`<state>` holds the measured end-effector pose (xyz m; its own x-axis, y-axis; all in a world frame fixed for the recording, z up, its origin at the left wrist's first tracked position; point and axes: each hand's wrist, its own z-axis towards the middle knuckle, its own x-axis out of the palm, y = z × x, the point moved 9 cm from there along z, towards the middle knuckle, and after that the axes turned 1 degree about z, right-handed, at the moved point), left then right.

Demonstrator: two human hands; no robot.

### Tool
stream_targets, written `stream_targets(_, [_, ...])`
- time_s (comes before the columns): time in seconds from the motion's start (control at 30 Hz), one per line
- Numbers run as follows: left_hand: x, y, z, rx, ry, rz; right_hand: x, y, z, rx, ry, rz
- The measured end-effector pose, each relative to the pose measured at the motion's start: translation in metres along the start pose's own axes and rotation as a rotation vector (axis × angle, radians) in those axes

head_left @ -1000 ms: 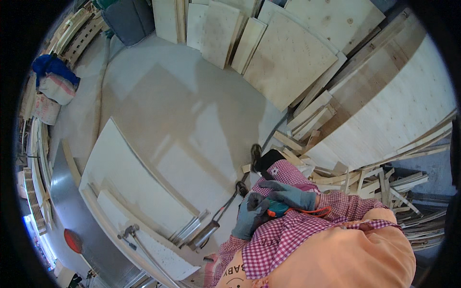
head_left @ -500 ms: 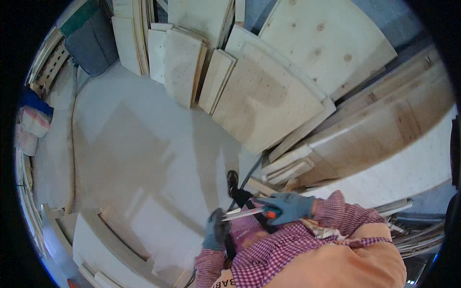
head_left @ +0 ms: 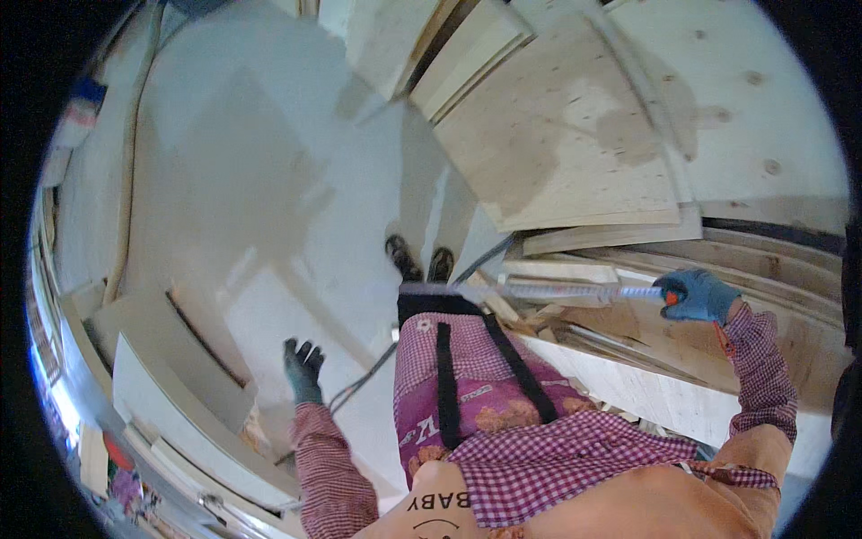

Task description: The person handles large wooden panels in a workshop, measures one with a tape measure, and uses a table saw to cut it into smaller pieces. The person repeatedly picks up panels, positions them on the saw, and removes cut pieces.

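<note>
My right hand [head_left: 705,295], in a blue-grey work glove, is closed around a tape measure [head_left: 670,297] with an orange part showing at its front. Its pale blade [head_left: 557,292] sticks out to the left, across the front of my body, and its far end is blurred. Off to the left, over the floor, my left hand [head_left: 303,366] is gloved, with its fingers spread and nothing in them. The blade's end lies well apart from that hand. Most of the tape measure's case is hidden by my right glove.
Large plywood sheets [head_left: 557,126] lean in stacks ahead and to the right. Long boards [head_left: 763,260] lie near my right arm. Pale curved panels [head_left: 171,404] stand at the left. A hose [head_left: 130,171] runs along the left floor, and a dark cable [head_left: 485,256] passes near my shoes.
My hands have moved apart: the right went out to the right with the tape measure, and the left let go of the blade and swung left, opening. The view has shifted.
</note>
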<state>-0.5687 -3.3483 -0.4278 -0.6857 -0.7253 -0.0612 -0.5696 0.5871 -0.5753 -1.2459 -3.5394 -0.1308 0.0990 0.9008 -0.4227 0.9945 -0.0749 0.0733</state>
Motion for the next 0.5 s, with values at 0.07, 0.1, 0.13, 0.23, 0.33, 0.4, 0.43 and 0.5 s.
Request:
stream_targets(0.07, [0.024,0.025,-0.015,0.103,0.084,0.176,-0.008,0.000,0.040,0.015,-0.091,-0.135])
stream_targets(0.1, [0.039,0.041,-0.025,0.109,0.118,0.229,-0.010,0.000,0.059,0.028,-0.140,-0.194])
stream_targets(0.13, [0.048,0.058,-0.036,0.131,0.140,0.244,-0.014,0.006,0.080,0.108,-0.155,-0.276])
stream_targets(0.23, [0.055,0.118,-0.065,0.023,0.102,0.265,-0.008,-0.011,0.166,0.153,-0.111,-0.280])
stream_targets(0.33, [0.033,0.163,-0.087,-0.168,0.017,0.235,-0.023,0.001,0.219,0.253,-0.125,-0.363])
stream_targets(0.4, [0.006,0.189,-0.097,-0.254,-0.048,0.201,-0.034,-0.001,0.242,0.288,-0.142,-0.449])
stream_targets(0.43, [-0.009,0.202,-0.098,-0.272,-0.073,0.148,-0.044,-0.007,0.252,0.291,-0.160,-0.504])
stream_targets(0.5, [-0.024,0.216,-0.103,-0.350,-0.132,0.095,-0.066,-0.005,0.261,0.282,-0.179,-0.558])
